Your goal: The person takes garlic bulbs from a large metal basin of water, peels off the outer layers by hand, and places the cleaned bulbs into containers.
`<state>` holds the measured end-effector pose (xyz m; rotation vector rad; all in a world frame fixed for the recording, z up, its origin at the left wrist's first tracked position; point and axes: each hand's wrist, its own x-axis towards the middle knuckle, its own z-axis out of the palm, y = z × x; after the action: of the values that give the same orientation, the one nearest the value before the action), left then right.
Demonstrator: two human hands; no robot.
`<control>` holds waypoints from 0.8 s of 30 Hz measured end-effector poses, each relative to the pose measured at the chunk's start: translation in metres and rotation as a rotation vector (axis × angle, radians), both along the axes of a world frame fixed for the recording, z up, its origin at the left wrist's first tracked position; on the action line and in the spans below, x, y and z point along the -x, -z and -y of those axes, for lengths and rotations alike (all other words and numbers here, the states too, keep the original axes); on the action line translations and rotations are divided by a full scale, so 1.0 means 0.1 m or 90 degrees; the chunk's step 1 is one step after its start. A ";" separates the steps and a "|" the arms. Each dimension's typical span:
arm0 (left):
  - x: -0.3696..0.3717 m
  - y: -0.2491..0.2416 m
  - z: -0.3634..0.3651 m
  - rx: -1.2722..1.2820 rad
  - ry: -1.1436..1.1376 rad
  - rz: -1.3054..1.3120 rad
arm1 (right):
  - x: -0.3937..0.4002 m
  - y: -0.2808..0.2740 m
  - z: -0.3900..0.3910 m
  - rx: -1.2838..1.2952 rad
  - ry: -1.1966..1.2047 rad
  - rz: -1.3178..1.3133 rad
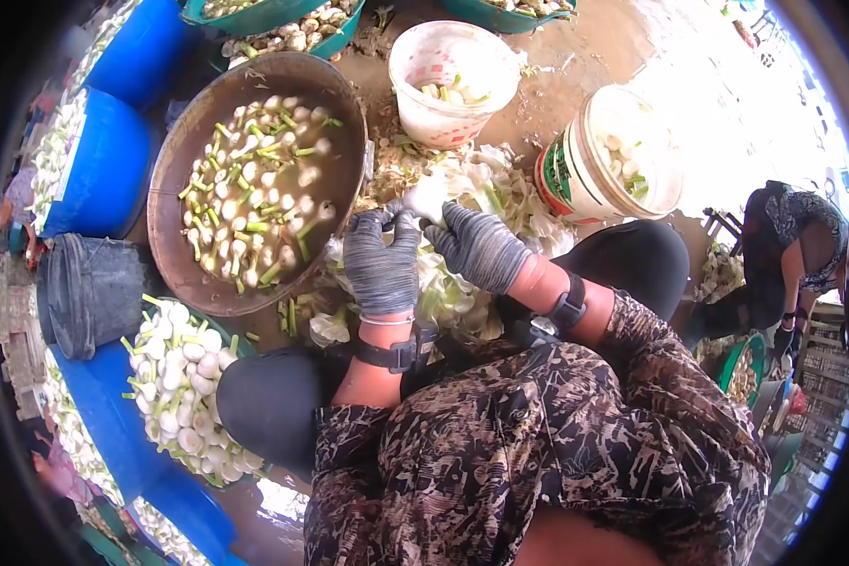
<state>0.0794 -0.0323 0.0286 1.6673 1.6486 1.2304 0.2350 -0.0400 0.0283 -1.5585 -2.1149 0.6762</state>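
Observation:
My left hand (382,262) and my right hand (482,247), both in grey striped gloves, meet in front of me. Between their closed fingertips is a white garlic bulb (426,196), partly hidden by the fingers. Below and around the hands lies a heap of pale peeled skins (453,292). To the left of my left hand stands a wide brown basin (165,203) of murky water, with many white bulbs on short green stems floating in it.
A white bucket (424,113) and a tilted paint bucket (561,179) hold some bulbs. At left are a bulb pile (187,387), a black bucket (94,292) and blue tubs (113,170). Green basins (255,19) stand ahead. Another person (797,241) bends at right.

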 end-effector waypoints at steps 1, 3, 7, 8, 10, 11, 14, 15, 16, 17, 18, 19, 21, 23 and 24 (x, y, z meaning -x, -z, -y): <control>0.00 0.03 -0.01 0.009 -0.025 0.001 | 0.02 0.06 0.00 0.008 0.016 -0.010; 0.01 0.10 -0.06 0.030 -0.060 0.042 | 0.06 0.03 0.03 0.025 0.026 -0.062; 0.20 0.26 -0.25 0.161 -0.177 0.386 | 0.00 -0.34 0.04 0.351 0.035 -0.391; 0.27 0.27 -0.24 0.218 -0.206 0.544 | -0.04 -0.36 0.03 0.384 0.024 -0.493; 0.38 0.56 -0.23 0.234 -0.104 0.397 | -0.15 -0.43 -0.07 0.395 -0.002 -0.573; 0.35 0.68 -0.19 0.230 0.002 0.289 | -0.21 -0.45 -0.14 0.417 -0.003 -0.628; 0.17 0.73 0.03 0.358 0.205 0.069 | -0.31 -0.42 -0.31 0.477 0.097 -0.787; 0.11 0.60 0.06 0.382 0.214 0.058 | -0.33 -0.39 -0.40 0.468 0.089 -0.822; 0.07 0.46 0.09 0.407 0.220 0.049 | -0.35 -0.38 -0.47 0.467 0.109 -0.823; 0.05 0.45 0.11 0.410 0.213 0.053 | -0.36 -0.37 -0.54 0.451 0.115 -0.827; 0.05 0.44 0.10 0.395 0.199 0.068 | -0.36 -0.36 -0.61 0.437 0.117 -0.830; 0.06 0.44 0.08 0.379 0.181 0.082 | -0.36 -0.36 -0.66 0.441 0.125 -0.859; 0.08 0.32 0.05 0.369 0.164 0.103 | -0.38 -0.35 -0.81 0.440 0.171 -0.833; 0.12 0.27 0.02 0.376 0.141 0.138 | -0.44 -0.28 -1.08 0.445 0.176 -0.871; 0.13 0.30 0.03 0.344 0.124 0.171 | -0.50 -0.21 -1.27 0.428 0.150 -0.901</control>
<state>0.0660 -0.0358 -0.0012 1.2328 1.4457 0.7801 0.2847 0.0866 0.0489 -0.9333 -0.6473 1.7871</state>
